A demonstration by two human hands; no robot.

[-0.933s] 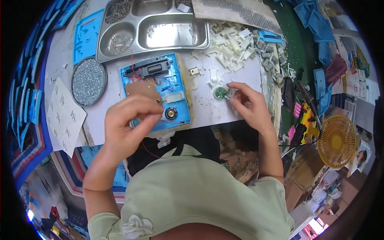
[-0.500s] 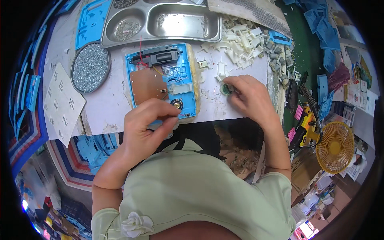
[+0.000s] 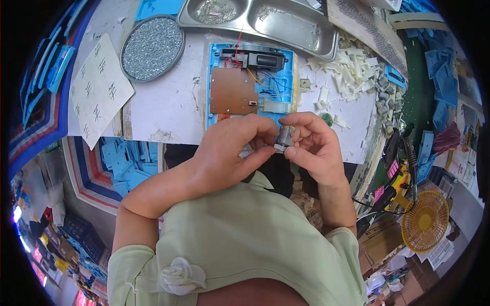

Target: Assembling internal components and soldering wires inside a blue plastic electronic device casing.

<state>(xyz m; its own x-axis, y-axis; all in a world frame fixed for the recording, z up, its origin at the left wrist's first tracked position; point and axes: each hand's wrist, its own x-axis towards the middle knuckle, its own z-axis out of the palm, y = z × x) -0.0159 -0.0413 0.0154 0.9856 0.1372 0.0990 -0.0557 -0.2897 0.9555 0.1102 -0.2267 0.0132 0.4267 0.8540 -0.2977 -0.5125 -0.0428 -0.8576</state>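
My right hand (image 3: 317, 150) holds a small grey metal motor (image 3: 286, 134) between thumb and index finger, over the front edge of the table. A small white piece (image 3: 279, 147) shows at the motor's lower end. My left hand (image 3: 232, 148) is closed, its thumb and fingertips against the motor's left side; what they pinch is hidden. Just beyond my hands lies an open blue plastic casing (image 3: 210, 120) with a brown circuit board (image 3: 232, 91), a black part (image 3: 268, 61) and thin wires. The casing's near edge is covered by my hands.
A round dish of small metal screws (image 3: 153, 48) stands at the far left, beside a marked paper sheet (image 3: 99, 94). A steel tray (image 3: 329, 48) is at the back. White plastic parts (image 3: 352, 76) and grey motors (image 3: 390, 97) lie piled on the right; a green round piece (image 3: 326, 119) lies nearer.
My right hand has left the green round piece and come left to my left hand, with a motor in its fingers. My view has shifted, so the table sits farther up and right.
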